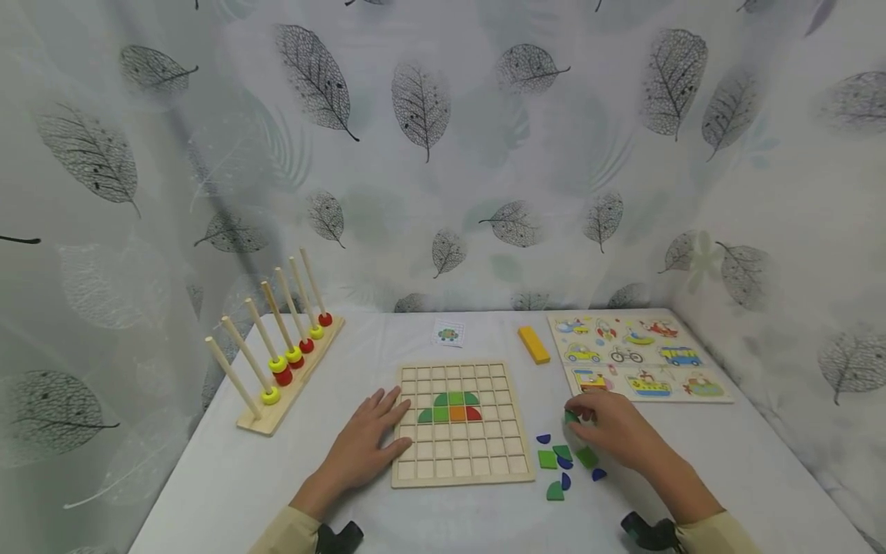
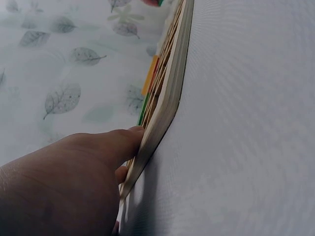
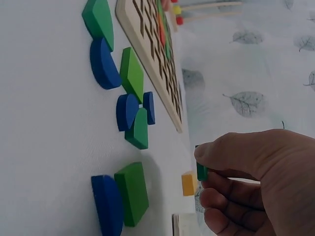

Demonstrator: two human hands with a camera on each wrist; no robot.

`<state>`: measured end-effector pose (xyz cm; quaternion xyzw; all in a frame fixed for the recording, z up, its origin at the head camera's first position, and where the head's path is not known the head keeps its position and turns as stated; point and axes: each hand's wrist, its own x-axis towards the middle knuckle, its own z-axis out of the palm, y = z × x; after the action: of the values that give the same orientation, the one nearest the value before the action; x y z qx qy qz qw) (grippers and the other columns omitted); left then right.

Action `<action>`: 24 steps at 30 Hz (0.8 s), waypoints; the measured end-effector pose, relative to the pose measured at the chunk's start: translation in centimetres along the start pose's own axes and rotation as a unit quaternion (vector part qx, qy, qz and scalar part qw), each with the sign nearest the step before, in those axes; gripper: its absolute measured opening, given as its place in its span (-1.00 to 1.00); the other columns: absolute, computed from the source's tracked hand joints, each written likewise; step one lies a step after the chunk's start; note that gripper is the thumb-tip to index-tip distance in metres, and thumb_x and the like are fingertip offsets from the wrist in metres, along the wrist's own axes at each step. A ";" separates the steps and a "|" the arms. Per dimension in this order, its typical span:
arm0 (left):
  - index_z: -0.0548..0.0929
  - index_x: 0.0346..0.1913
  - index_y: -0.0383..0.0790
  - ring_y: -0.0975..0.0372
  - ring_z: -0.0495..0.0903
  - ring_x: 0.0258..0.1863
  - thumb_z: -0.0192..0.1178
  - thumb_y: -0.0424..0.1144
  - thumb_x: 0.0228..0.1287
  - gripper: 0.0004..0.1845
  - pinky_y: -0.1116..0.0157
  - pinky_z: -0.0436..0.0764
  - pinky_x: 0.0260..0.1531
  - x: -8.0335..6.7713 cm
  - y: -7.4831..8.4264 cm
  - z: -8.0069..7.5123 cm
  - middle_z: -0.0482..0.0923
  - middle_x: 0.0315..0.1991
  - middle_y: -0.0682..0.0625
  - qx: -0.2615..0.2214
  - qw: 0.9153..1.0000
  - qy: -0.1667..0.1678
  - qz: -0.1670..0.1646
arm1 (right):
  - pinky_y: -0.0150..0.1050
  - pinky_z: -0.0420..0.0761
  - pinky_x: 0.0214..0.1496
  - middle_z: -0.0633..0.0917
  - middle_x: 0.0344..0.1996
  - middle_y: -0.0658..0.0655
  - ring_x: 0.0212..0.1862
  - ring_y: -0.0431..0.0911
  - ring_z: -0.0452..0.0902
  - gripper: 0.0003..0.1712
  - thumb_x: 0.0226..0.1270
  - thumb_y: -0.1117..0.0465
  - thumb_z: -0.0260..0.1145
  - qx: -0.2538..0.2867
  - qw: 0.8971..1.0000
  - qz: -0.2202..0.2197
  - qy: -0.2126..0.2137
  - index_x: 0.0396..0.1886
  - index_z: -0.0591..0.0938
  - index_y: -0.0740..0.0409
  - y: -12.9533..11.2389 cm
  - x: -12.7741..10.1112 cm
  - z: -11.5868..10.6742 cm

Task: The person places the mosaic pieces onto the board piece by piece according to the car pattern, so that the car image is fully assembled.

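Head view, left to right: peg rack (image 1: 277,362) at tabletop (image 1: 228,477) edge; left hand (image 1: 367,442) flat, fingers straight, resting on grid board (image 1: 460,454) left rim. Loose blue and green pieces (image 1: 564,462) lie right of board. Right hand (image 1: 616,431) pinches green piece (image 3: 201,171), raised off tabletop beside them.

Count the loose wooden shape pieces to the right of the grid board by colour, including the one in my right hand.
Green wooden pieces: 5, one of them pinched in the right hand
Blue wooden pieces: 4
Total: 9
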<state>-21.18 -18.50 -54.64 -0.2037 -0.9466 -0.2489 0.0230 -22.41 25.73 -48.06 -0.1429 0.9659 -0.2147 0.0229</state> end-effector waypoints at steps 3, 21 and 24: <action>0.47 0.62 -0.13 -0.12 0.06 0.70 0.29 0.12 0.57 -0.29 -0.14 0.06 0.66 0.0 0.1 0.1 0.18 0.71 -0.09 0.000 1.000 -0.004 0.000 | -0.21 0.70 -0.12 0.70 -0.27 -0.18 -0.20 -0.20 0.55 -0.70 0.29 0.26 0.63 0.004 1.000 -0.012 0.003 0.01 0.84 0.09 -0.6 0.4 0.1; 0.46 0.63 -0.16 -0.13 0.06 0.70 0.28 0.08 0.58 -0.29 -0.17 0.07 0.65 0.0 0.3 0.1 0.18 0.71 -0.14 -0.004 1.000 0.000 -0.010 | -0.24 0.70 -0.13 0.69 -0.26 -0.14 -0.20 -0.20 0.55 -0.75 0.34 0.28 0.61 0.004 0.994 -0.108 0.021 -0.01 0.83 0.15 -6.1 4.0 1.0; 0.46 0.63 -0.15 -0.13 0.07 0.70 0.29 0.09 0.56 -0.28 -0.16 0.08 0.65 0.0 0.3 0.2 0.19 0.71 -0.13 0.000 1.000 0.000 -0.012 | -0.25 0.68 -0.13 0.68 -0.26 -0.14 -0.20 -0.18 0.55 -0.75 0.34 0.28 0.61 0.008 0.993 -0.112 0.021 -0.01 0.83 0.15 -6.7 4.6 1.4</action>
<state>-21.08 -18.14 -54.61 -0.1918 -0.9491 -0.2490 0.0201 -24.90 18.03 -46.39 -0.2454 0.9424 -0.2263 -0.0209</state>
